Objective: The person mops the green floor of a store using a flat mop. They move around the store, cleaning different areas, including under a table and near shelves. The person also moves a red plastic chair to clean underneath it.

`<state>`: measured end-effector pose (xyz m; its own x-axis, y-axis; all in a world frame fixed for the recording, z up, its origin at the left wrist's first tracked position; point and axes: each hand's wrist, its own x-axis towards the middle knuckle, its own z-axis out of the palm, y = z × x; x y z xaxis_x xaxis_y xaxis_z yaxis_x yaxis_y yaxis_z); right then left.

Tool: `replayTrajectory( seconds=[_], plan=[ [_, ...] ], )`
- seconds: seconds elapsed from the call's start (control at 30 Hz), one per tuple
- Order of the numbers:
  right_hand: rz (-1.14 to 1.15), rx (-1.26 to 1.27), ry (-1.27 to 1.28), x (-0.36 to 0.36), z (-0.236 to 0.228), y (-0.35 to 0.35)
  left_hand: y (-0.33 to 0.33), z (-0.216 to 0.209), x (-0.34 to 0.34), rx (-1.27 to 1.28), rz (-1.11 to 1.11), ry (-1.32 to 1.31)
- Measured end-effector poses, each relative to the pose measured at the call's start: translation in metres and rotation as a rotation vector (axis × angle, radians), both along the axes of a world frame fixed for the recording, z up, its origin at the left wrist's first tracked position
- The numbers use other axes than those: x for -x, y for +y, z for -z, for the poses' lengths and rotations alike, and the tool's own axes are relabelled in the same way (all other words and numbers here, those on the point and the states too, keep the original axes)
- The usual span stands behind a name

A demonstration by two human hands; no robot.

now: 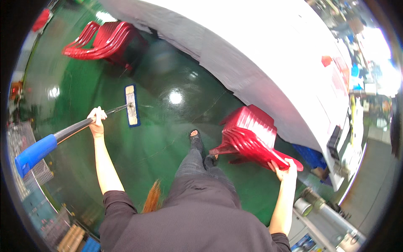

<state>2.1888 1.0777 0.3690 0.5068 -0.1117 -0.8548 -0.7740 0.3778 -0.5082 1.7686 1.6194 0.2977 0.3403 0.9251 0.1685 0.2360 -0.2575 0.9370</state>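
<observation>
My left hand (pixel 97 118) is wrapped round the dark pole of a flat mop (pixel 73 129). The pole's thick blue grip sticks out to the left, past my hand. At its far end the mop head (pixel 132 106), pale with a blue edge, lies flat on the green floor. On the right, my right hand (pixel 285 169) grips the edge of a stack of red plastic chairs (pixel 251 133), with the fingers partly over the rim. The stack stands beside my feet, close to the cloth-draped table.
A long table under a white cloth (pixel 252 38) curves across the upper right. Another stack of red chairs (pixel 103 41) stands at the far left. Wire racks (pixel 25 147) line the left edge. A metal pipe-like fixture (pixel 329 216) and a cabinet sit at lower right.
</observation>
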Motion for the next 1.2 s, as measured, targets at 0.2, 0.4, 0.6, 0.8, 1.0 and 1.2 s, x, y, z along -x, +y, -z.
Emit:
replayTrajectory(
  seconds=[0.2, 0.4, 0.6, 0.8, 1.0, 1.2],
  plan=[
    [-0.207, -0.177, 0.105, -0.027, 0.006, 0.082, -0.001, -0.003, 0.028, 0.043, -0.096, -0.043],
    [-0.109, -0.329, 0.217, -0.022, 0.067, 0.199, -0.002, -0.002, 0.031, 0.007, -0.145, 0.038],
    [-0.155, -0.409, 0.048, 0.058, 0.148, 0.334, 0.002, 0.005, 0.039, 0.008, -0.139, 0.073],
    [0.079, -0.560, 0.420, 0.150, 0.146, 0.433, -0.004, 0.003, 0.040, 0.083, -0.186, 0.081],
    [-0.238, -0.660, 0.414, 0.166, 0.157, 0.433, -0.005, 0.006, 0.043, 0.117, -0.159, 0.102],
    [-1.606, -0.812, -0.169, 0.159, -0.008, 0.392, -0.027, 0.009, 0.014, 0.080, -0.218, 0.345]
  ],
)
